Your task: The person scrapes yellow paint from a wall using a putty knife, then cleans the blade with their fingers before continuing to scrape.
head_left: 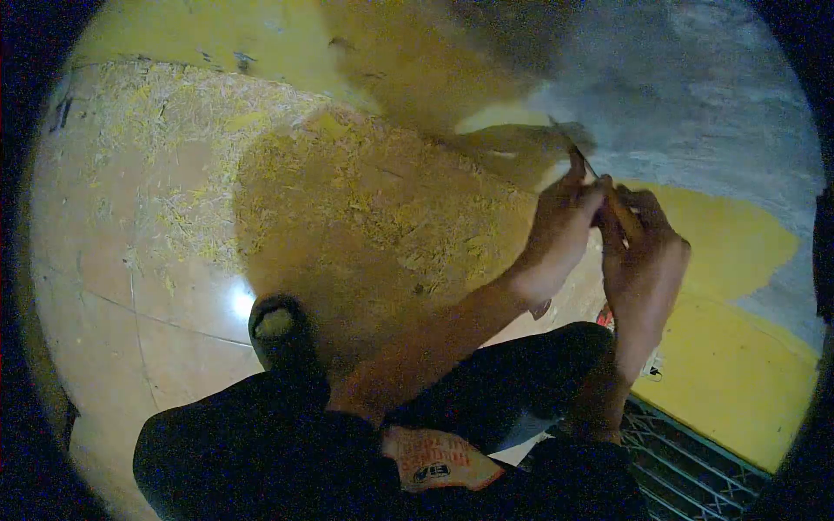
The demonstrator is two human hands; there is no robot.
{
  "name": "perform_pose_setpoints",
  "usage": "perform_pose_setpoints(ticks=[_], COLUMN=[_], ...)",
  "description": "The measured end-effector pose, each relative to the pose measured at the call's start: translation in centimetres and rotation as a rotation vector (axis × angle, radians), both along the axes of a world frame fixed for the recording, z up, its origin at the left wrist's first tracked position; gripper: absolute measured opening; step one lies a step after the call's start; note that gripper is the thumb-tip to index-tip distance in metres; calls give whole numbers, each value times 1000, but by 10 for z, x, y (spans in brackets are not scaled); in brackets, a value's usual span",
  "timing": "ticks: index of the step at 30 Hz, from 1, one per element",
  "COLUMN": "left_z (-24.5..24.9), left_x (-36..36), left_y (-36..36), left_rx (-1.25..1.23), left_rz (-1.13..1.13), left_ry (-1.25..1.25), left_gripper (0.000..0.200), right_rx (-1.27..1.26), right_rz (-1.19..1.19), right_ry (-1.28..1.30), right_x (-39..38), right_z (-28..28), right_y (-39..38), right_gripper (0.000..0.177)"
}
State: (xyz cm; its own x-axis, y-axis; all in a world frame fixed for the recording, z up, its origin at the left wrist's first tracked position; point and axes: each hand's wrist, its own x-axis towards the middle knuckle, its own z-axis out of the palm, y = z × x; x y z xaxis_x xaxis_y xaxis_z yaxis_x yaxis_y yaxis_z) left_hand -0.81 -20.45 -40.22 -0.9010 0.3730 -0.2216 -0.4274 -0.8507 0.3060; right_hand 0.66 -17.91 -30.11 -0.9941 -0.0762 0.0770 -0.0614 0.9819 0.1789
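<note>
A slim, pointed blade with an orange-brown handle [620, 211] is held between my two hands; its exact kind is hard to make out. My right hand [647, 252] is wrapped around the handle. At the base of the blade, my left hand [565, 215] is closed, its fingers and thumb pressed at the tool. The blade [566, 135] points up and to the left, in front of the yellow and grey surface [686, 113]. Whether its tip touches that surface cannot be told, as a shadow falls there.
Yellow flakes and shavings [195, 187] lie scattered over the tiled floor [104, 278]. A yellow ledge [738, 382] runs along the right, with a dark metal lattice [695, 464] below it. My dark-clothed legs [234, 425] fill the bottom. Printed cloth or paper [439, 460] lies between them.
</note>
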Motion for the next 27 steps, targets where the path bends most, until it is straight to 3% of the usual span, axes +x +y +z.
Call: perform_pose_setpoints(ticks=[4, 6, 11, 14, 16, 18, 21, 24, 25, 27], left_z=[-9, -7, -7, -12, -13, -19, -39, -14, 1, -38], left_x=[1, -4, 7, -2, -3, 0, -1, 6, 5, -4], left_y=[15, 17, 14, 24, 25, 27, 33, 15, 11, 43], left_rx=[-98, 227, 133, 325, 296, 112, 305, 98, 221, 178], left_rz=[9, 88, -60, 41, 32, -17, 14, 26, 38, 26], left_ry=[113, -94, -58, -117, -103, -13, -83, -7, -71, -38], left_gripper=[18, 20, 18, 19, 18, 20, 23, 25, 24, 25], right_rx=[-20, -3, 33, 78, 23, -41, 94, -105, -63, 6], right_rz=[-79, -69, 1, -22, -85, -70, -69, 8, -7, -29], right_ry=[14, -15, 50, 15, 47, 92, 19, 105, 118, 77], right_x=[-1, -5, 5, 1, 7, 4, -5, 10, 10, -3], right_z=[-4, -6, -6, -4, -2, -12, -24, -6, -1, -14], right_y=[4, 9, 9, 12, 4, 10, 17, 3, -1, 12], right_gripper=[7, 8, 11, 11, 12, 12, 10, 10, 10, 10])
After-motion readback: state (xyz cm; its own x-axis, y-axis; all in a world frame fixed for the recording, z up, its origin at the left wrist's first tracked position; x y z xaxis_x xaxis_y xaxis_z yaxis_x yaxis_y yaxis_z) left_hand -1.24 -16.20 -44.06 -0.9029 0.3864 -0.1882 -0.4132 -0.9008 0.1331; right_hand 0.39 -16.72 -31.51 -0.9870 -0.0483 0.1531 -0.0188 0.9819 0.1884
